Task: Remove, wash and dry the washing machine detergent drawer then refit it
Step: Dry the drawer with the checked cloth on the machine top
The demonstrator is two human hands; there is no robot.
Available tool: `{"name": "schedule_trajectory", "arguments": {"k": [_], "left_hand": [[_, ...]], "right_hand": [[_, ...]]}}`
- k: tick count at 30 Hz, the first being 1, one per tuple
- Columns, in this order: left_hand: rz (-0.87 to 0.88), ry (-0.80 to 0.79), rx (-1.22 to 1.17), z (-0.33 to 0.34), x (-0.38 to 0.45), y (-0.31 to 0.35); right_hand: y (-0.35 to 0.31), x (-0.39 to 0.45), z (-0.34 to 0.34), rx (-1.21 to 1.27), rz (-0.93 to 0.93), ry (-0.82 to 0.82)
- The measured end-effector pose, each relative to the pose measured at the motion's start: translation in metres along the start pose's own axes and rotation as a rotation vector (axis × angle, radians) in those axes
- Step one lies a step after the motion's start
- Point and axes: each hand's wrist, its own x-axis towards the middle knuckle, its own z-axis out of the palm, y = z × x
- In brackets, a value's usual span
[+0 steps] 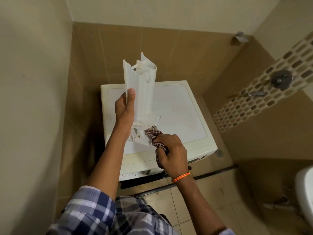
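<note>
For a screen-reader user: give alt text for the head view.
A left hand holds a white detergent drawer upright above a washing machine while the right hand presses a checked cloth to its lower end.

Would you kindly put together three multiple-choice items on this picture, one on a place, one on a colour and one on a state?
1. Where is the detergent drawer?
A. Slotted into the washing machine
B. Held upright above the washing machine
C. Lying on the floor

2. What colour is the band on the right wrist?
A. Orange
B. Green
C. Black

3. What is the right hand doing?
A. Hanging idle
B. Turning the wall tap
C. Gripping a checked cloth against the drawer's lower end

Answers:
1. B, since the left hand holds the drawer on end over the machine's white top.
2. A, since the braided band shows bright orange.
3. C, since its fingers are curled round the brown and white cloth, which touches the drawer's bottom part.
</note>
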Motion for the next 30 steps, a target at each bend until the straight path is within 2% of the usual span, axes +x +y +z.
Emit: {"name": "schedule_trajectory", "arguments": {"k": [3,7,10,12,14,16,17,22,26,30], "left_hand": [[0.021,-0.025,-0.026,0.004,-0.004,0.0],[0.081,-0.033,-0.016,0.011,-0.008,0.001],[0.144,-0.023,0.016,0.012,-0.003,-0.006],[0.134,0.002,-0.002,0.01,-0.001,-0.008],[0.109,0.039,-0.016,0.007,0.0,-0.009],[0.105,0.052,-0.009,0.006,-0.001,-0.009],[0.101,0.057,-0.008,0.006,-0.001,-0.01],[0.087,0.071,0.02,0.008,0.0,-0.012],[0.081,0.06,0.035,0.008,0.002,-0.02],[0.121,0.03,0.054,0.008,0.004,-0.019]], "right_hand": [[-0.017,0.001,0.005,-0.1,-0.091,0.012],[-0.03,0.012,0.018,-0.216,-0.122,-0.166],[-0.027,0.013,0.019,-0.236,-0.134,-0.191],[-0.029,0.009,0.015,-0.101,-0.089,-0.13],[-0.034,0.004,0.009,0.051,-0.07,0.019],[-0.036,0.002,0.007,0.1,-0.118,0.152],[-0.035,0.003,0.008,0.1,-0.142,0.16],[-0.026,0.002,0.024,-0.236,-0.11,-0.193],[-0.028,0.002,0.026,-0.333,-0.029,-0.198],[-0.036,0.004,0.027,-0.463,-0.032,-0.201]]}}
